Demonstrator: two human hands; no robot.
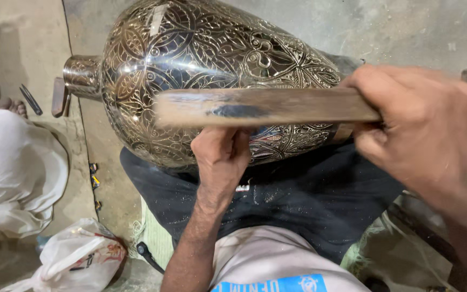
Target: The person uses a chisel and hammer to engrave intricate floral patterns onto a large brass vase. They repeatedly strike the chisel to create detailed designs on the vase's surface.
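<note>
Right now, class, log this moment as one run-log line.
left hand: pressed against engraved metal vase | right hand: grips wooden stick, blurred | vase: on its side, on dark cloth

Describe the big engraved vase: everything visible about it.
The vase is large, bulbous and looks like shiny metal, covered in engraved floral and leaf patterns in silver and gold tones. It lies on its side across a dark cloth on the person's lap, its plain narrow neck pointing left. The left hand presses against its lower side. The right hand holds a blurred wooden stick across its front.
</note>
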